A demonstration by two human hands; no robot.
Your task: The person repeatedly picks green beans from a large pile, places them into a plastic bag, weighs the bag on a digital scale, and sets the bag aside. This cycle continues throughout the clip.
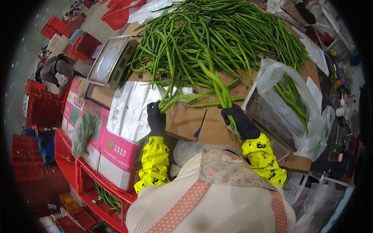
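A large heap of long green chili peppers [204,38] covers the far part of the cardboard-topped table. My left hand [156,120], in a black glove, grips the near ends of a few peppers [180,98] beside a white plastic sheet. In my right hand [240,121], also gloved in black, is a small bunch of peppers [218,84] pointing up towards the heap, its lower ends sticking out below the fist. Right of that hand, a clear plastic bag [266,75] holding several peppers lies on a metal-topped scale [266,116].
A metal tray [109,61] stands at the far left of the table. Pink-and-white cartons [116,155] and a bag of green vegetables [81,137] sit on my left, above a red crate [99,174]. A bent-over person [55,68] is beyond, near stacked red crates [43,107].
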